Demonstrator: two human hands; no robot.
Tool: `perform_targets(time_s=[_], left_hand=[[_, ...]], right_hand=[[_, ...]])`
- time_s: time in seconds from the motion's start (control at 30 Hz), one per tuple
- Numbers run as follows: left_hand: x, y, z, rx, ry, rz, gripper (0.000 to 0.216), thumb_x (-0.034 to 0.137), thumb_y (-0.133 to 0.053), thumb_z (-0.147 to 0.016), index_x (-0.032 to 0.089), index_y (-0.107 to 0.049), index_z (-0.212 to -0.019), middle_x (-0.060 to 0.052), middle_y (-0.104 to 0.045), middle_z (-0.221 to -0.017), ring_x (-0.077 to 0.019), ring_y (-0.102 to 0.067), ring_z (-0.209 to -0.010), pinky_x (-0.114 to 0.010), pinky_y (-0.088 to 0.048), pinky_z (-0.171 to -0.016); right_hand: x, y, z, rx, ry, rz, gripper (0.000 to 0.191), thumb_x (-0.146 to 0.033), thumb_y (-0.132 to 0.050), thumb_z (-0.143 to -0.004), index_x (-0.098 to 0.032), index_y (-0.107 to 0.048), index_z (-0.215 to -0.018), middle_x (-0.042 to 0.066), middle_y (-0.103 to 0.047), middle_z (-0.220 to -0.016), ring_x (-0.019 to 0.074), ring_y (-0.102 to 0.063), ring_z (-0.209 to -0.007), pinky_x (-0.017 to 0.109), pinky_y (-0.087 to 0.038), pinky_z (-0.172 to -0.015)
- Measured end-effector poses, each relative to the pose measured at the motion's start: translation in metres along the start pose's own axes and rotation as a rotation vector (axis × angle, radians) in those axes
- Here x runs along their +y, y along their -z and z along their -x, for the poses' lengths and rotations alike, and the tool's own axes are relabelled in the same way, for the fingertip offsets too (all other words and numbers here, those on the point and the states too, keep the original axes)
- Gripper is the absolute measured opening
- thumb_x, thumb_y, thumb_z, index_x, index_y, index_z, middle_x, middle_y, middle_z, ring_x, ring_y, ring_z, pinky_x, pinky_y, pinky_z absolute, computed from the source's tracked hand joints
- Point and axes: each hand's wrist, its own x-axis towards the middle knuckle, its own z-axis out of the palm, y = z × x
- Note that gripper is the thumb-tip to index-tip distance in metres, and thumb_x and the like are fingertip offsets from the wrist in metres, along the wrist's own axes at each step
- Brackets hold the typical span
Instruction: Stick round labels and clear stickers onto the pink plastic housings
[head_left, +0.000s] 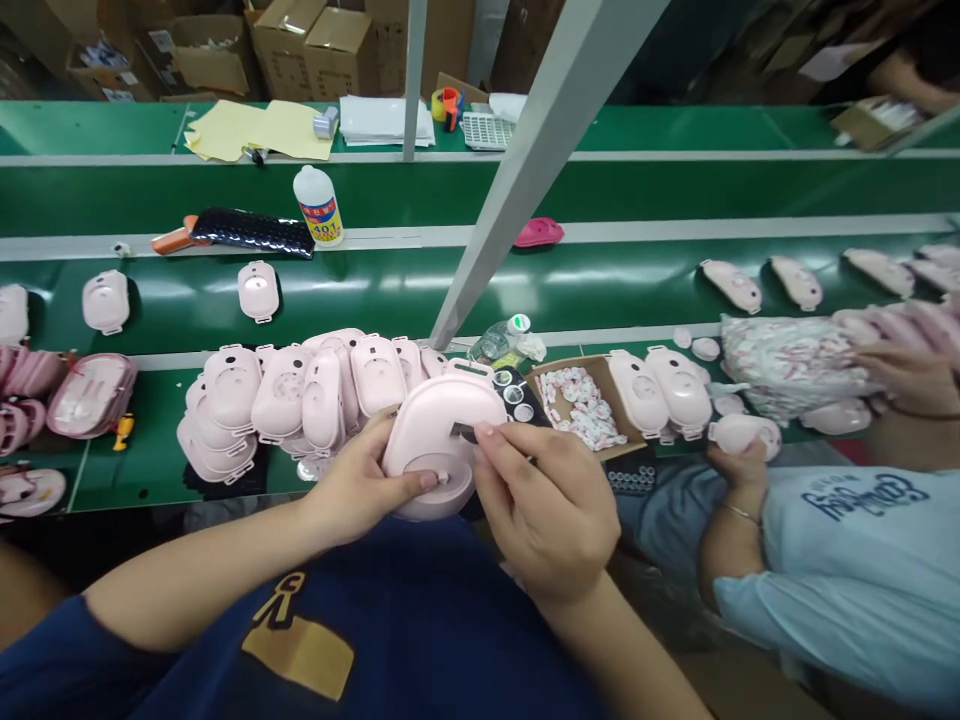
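Observation:
My left hand (360,480) grips a pale pink plastic shell (439,425) by its left side, the thumb lying at a round recess with a small white part (442,478). My right hand (551,500) is closed in a pinch around a thin dark tool (465,432), whose tip meets the upper right of the shell. Fingers hide most of the tool, so its kind is unclear. Behind the shell lies a pile of similar pink shells (289,390). A cardboard box of small printed pieces (581,405) stands beyond my right hand.
A slanted grey post (517,170) rises just beyond the shell pile. On the green conveyor (390,285) sit spaced shells and, farther back, a white glue bottle (319,205). At right, a co-worker's hand (742,465) holds a shell beside a bag of printed pieces (795,365).

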Motion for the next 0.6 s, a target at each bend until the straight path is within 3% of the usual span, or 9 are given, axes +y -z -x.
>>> perform_targets(time_s=[0.2,0.6], left_hand=[[0.006,-0.018,0.001,-0.014,0.001,-0.037,0.053,0.038,-0.08,-0.077,0.018,-0.066,-0.124,-0.011,-0.06,-0.131,-0.0326,-0.058,-0.123,-0.049,-0.042,-0.112],[0.013,-0.038,-0.002,-0.059,-0.01,-0.013,0.05,0.039,-0.079,-0.077,0.02,-0.067,-0.122,-0.01,-0.059,-0.134,-0.033,-0.056,-0.127,-0.046,-0.041,-0.112]], right_hand=[[0.006,0.006,0.007,0.13,0.077,0.028,0.021,-0.002,-0.074,-0.079,-0.012,-0.07,-0.097,0.008,-0.072,-0.079,0.0196,-0.066,-0.071,0.035,-0.056,-0.065],[0.023,0.016,0.016,0.135,0.188,0.069,0.016,-0.004,-0.073,-0.081,-0.01,-0.07,-0.095,0.007,-0.069,-0.078,0.0178,-0.063,-0.072,0.035,-0.057,-0.066]])
